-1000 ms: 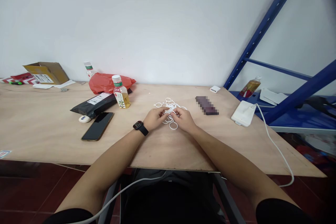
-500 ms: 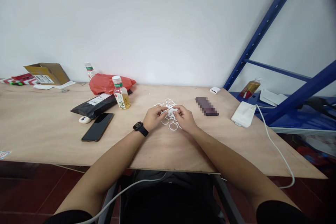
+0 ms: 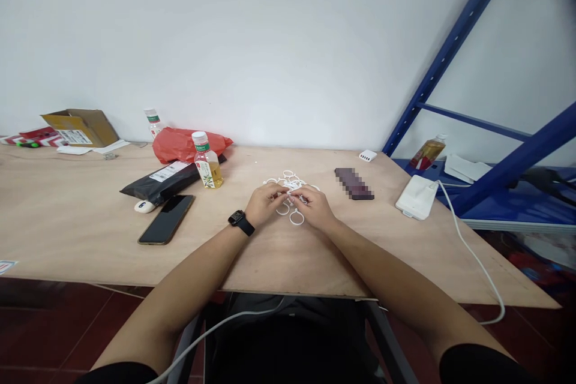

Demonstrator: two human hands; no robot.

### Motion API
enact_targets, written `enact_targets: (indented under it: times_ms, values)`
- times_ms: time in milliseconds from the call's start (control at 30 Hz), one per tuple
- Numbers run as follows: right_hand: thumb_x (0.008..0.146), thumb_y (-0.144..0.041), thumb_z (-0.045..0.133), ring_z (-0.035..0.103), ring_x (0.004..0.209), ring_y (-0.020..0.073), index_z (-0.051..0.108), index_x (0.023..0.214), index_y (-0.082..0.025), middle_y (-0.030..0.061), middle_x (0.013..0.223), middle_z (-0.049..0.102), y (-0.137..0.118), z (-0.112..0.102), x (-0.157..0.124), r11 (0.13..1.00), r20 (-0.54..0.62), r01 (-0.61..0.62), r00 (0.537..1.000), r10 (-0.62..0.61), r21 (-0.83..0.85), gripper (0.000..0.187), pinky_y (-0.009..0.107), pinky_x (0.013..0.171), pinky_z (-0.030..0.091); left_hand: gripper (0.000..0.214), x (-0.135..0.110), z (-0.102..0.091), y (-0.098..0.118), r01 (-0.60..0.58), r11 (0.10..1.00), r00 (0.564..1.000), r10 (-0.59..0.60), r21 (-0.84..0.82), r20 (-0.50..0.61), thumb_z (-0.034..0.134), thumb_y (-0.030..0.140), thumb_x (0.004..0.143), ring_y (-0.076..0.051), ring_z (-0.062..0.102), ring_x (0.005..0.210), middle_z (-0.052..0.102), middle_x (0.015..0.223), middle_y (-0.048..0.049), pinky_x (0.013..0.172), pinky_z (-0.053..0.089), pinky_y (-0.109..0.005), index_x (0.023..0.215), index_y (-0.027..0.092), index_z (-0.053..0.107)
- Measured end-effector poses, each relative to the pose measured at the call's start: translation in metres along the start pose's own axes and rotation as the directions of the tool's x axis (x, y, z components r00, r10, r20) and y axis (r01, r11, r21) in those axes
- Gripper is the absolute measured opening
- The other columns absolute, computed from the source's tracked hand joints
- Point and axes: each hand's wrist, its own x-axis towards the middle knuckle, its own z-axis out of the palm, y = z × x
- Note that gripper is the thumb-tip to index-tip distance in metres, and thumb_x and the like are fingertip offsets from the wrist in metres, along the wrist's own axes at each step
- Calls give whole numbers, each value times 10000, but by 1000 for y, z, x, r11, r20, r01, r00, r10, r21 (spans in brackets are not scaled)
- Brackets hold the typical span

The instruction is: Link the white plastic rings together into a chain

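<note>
A heap of several white plastic rings (image 3: 290, 180) lies in the middle of the plywood table (image 3: 270, 252). My left hand (image 3: 265, 204), with a black watch on its wrist, and my right hand (image 3: 315, 207) meet at the near edge of the heap. Both hands pinch white rings between fingertips, fingers curled closed. Two linked rings (image 3: 296, 217) hang down between the hands onto the table.
Left of the hands lie a black phone (image 3: 167, 227), a white mouse (image 3: 143, 206), a black parcel bag (image 3: 164, 180), a tea bottle (image 3: 206, 162) and a red bag (image 3: 184, 141). To the right are a dark block (image 3: 354, 183), a white charger (image 3: 418, 197) with cable, and blue shelving (image 3: 495, 150).
The hands have drawn slightly closer together over the rings, fingertips working the same spot. Nothing else on the table moved.
</note>
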Motion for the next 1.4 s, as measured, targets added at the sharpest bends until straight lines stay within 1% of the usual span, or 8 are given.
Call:
enact_targets:
  times_ms: [267, 400, 733, 1000, 1100, 1233, 1300, 1400]
  values:
    - [869, -263, 600, 609, 794, 176, 698, 838, -217, 33, 825, 685, -2, -1, 1, 999, -27, 8, 1000, -9, -52, 113, 290, 743, 448, 168, -1, 1, -2, -9, 1000, 1000, 9, 14, 26, 592, 312, 891, -138, 617, 738, 713, 880, -55, 669, 483, -263, 910, 183, 699]
    - [854, -293, 627, 596, 754, 174, 695, 890, -213, 38, 821, 671, -3, 0, 0, 998, -62, -23, 998, 19, -66, 110, 284, 688, 444, 173, 0, -1, 3, -15, 999, 999, 14, 34, 39, 568, 307, 902, -137, 600, 728, 699, 856, -54, 670, 475, -267, 905, 176, 680]
    - [914, -320, 541, 586, 773, 187, 685, 868, -217, 49, 808, 663, 0, -2, -1, 998, 23, 48, 999, -47, -42, 183, 308, 712, 444, 225, -1, -3, 5, -39, 999, 994, 35, 36, 107, 512, 346, 930, -138, 566, 726, 660, 820, -51, 675, 457, -271, 874, 172, 642]
    - [897, -287, 557, 575, 737, 174, 685, 868, -212, 41, 790, 641, -5, -1, 0, 999, -45, 10, 999, -11, -33, 150, 297, 692, 458, 187, -1, 1, 7, -28, 999, 998, 26, 41, 50, 531, 312, 919, -144, 586, 758, 669, 849, -50, 675, 474, -265, 960, 179, 657]
    - [887, -260, 556, 576, 717, 164, 692, 962, -217, 49, 856, 648, -4, 1, -1, 1000, -57, 3, 998, -4, -17, 161, 300, 693, 484, 207, -2, 2, 3, -22, 997, 1000, 21, 70, 15, 553, 283, 901, -134, 583, 731, 664, 846, -41, 687, 486, -268, 1057, 186, 648]
    - [864, -204, 532, 597, 783, 173, 614, 1220, -242, 81, 1067, 627, -1, 3, -2, 1000, -77, 0, 997, -1, -10, 368, 314, 704, 524, 253, -2, 4, -6, 32, 993, 999, -32, 115, -7, 570, 240, 873, -129, 577, 700, 661, 859, -34, 697, 498, -276, 1113, 190, 632]
    - [864, -174, 502, 605, 844, 183, 553, 1306, -252, 93, 1145, 600, 1, 3, -2, 1000, -80, 18, 997, -19, -12, 452, 330, 740, 536, 299, -2, 4, -8, 48, 993, 999, -48, 110, 0, 583, 236, 863, -123, 575, 690, 656, 905, -42, 702, 507, -280, 1156, 191, 616]
    - [877, -166, 487, 609, 889, 190, 502, 1359, -266, 95, 1172, 593, 1, 2, -2, 999, -66, 38, 997, -39, -12, 492, 360, 809, 533, 345, -3, 3, -5, 8, 997, 1000, -9, 75, 3, 598, 247, 856, -116, 571, 704, 626, 1033, -73, 720, 524, -288, 1197, 198, 596]
